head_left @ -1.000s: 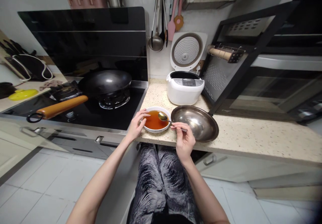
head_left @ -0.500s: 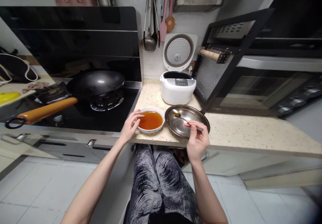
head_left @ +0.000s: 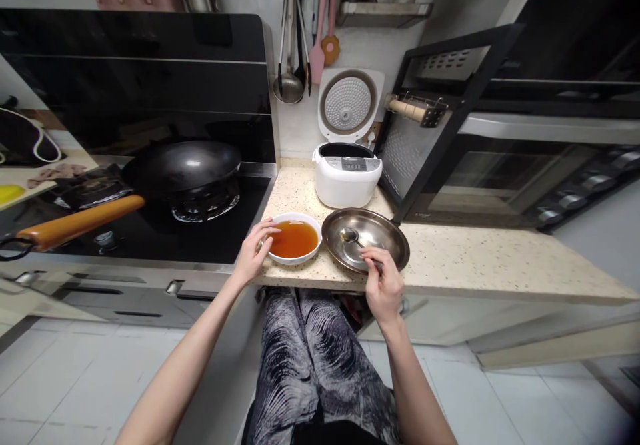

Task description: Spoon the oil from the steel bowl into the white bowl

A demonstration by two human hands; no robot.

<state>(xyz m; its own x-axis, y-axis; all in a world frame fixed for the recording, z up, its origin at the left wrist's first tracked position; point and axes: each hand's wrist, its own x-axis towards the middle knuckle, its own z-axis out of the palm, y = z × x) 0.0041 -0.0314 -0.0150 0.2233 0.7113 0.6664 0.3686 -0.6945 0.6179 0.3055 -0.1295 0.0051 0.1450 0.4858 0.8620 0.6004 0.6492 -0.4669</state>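
Note:
A white bowl (head_left: 300, 258) of clear orange-brown liquid stands near the counter's front edge. My left hand (head_left: 254, 252) grips its left side, fingers over the rim and thumb lower down. Right beside it sits a shallow round stainless steel dish (head_left: 397, 238). My right hand (head_left: 384, 284) is closed around the handle of a metal spoon (head_left: 349, 234). The spoon's head is over the inside of the dish, toward its left; whether it touches the bottom I cannot tell.
Behind the dish stands a white rice cooker (head_left: 347, 182) with its lid raised. On the left, a black wok (head_left: 187, 165) with a wooden handle rests on the gas stove. An oven (head_left: 490, 178) and black rack (head_left: 400, 158) border the counter at right.
My right hand has shifted slightly left and down, and the spoon's head sits lower over the dish. Its yellowish look has turned to bare metal. My left hand keeps its grip.

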